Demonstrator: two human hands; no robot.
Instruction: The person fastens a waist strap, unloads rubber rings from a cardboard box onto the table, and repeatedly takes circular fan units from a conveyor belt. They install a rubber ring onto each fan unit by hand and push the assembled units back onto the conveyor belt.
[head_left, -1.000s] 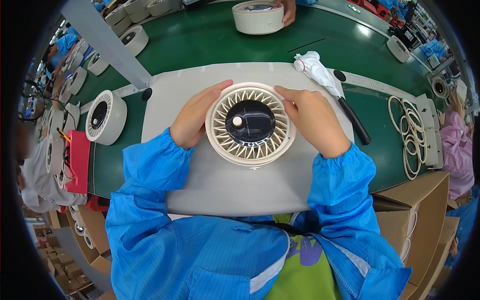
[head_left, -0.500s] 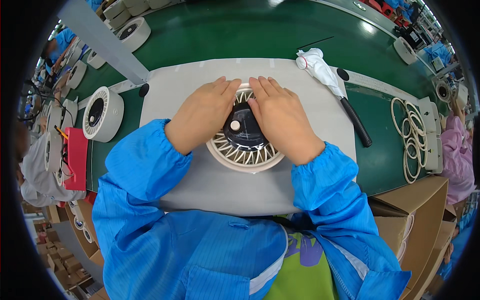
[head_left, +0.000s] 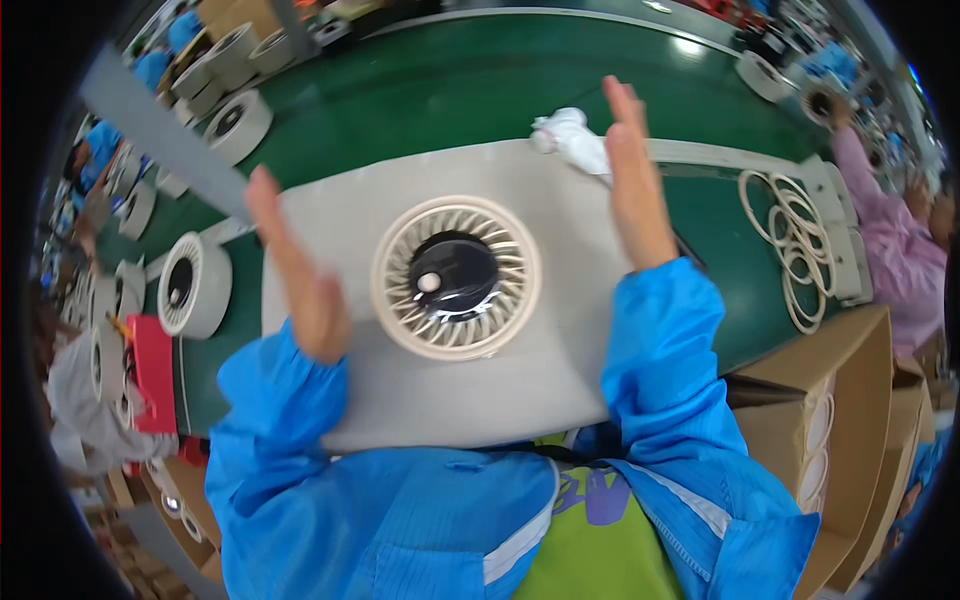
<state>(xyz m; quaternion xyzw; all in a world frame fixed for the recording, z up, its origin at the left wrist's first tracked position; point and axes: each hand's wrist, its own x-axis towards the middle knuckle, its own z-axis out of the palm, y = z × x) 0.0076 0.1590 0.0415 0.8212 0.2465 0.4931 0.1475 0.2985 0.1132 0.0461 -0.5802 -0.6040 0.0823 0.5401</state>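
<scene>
A round cream-white fan-like unit [head_left: 520, 290] lies face up on the grey mat [head_left: 430, 400]. Its ring of slanted slats surrounds a glossy black centre with a small pale knob. To its left, my left hand [head_left: 302, 275] is raised edge-on, fingers stretched out and slightly blurred. My right hand [head_left: 638, 185] is held up on the other side, palm turned inward and fingers straight. Neither hand touches the unit, and both are empty. Just left of my right hand rests a tool with its head wrapped in white cloth [head_left: 572, 138]; its dark handle is mostly hidden behind that hand.
A similar white unit [head_left: 196, 287] stands on its side at the left, near a red bin [head_left: 153, 375]. Coiled cream cord [head_left: 795, 250] lies at the right. An open cardboard box [head_left: 800, 400] sits at lower right. A grey post [head_left: 165, 130] rises at upper left. Other people work on both sides.
Both hands have lifted off the unit and moved apart, one to each side. The unit is now fully visible. The view has shifted somewhat.
</scene>
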